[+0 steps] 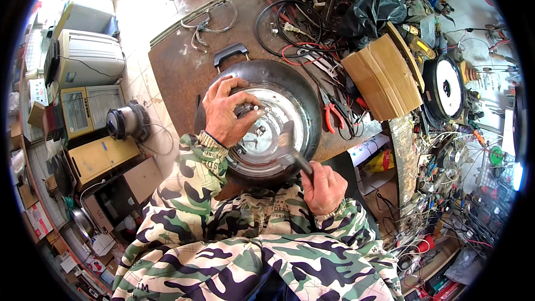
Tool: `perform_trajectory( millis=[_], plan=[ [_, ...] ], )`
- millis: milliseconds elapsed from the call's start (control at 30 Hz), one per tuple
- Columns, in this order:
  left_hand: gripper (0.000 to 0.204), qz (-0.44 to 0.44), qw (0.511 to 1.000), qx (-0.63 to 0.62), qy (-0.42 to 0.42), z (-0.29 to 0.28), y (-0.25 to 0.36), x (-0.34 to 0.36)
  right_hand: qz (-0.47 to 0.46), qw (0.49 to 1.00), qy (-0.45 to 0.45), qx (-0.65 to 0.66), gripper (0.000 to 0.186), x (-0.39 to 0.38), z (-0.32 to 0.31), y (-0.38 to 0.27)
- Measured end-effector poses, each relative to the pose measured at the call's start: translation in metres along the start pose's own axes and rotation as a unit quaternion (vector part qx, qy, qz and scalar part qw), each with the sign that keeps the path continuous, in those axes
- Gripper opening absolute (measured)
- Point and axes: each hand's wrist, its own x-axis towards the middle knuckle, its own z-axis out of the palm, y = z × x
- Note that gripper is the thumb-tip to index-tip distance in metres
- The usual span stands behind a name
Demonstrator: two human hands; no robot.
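A round, dark pan (pixel 271 68) with a bare silvery metal middle (pixel 278 100) lies on the worn table in front of me. My left hand (pixel 225 108) is over its left side. The thumb and fingers close on a short dark metal rod (pixel 245 111), held just above the silvery middle; its lower end is hard to make out. My right hand (pixel 325 188), near the pan's front right edge, is wrapped around the dark handle of a hammer (pixel 301 161). The hammer's head, slightly smeared, hangs over the pan's right half. Metal studs (pixel 259 130) stand up from the pan's middle.
A black handle (pixel 230 52) sits at the pan's far edge. Red-handled pliers (pixel 332 114), a coiled black cable (pixel 290 28) and a cardboard box (pixel 383 77) lie to the right. Grey cable (pixel 206 25) lies far left on the table (pixel 173 61). Appliances line the left side.
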Motion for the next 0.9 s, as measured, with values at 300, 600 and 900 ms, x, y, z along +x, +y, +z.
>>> perform_trajectory(
  millis=[300, 600, 900],
  plan=[
    [0.022, -0.002, 1.000, -0.008, 0.004, 0.002, -0.002, -0.002, -0.162, 0.976, -0.062, -0.132, 0.045, 0.010, -0.011, 0.010],
    [0.023, -0.003, 1.000, -0.003, 0.005, 0.002, -0.001, -0.004, -0.171, 0.970, -0.078, -0.155, 0.047, 0.014, -0.012, 0.009],
    [0.023, 0.006, 1.000, -0.008, 0.014, 0.002, -0.003, -0.003, -0.161, 0.975, -0.063, -0.138, 0.046, 0.012, -0.015, 0.004]
  ],
)
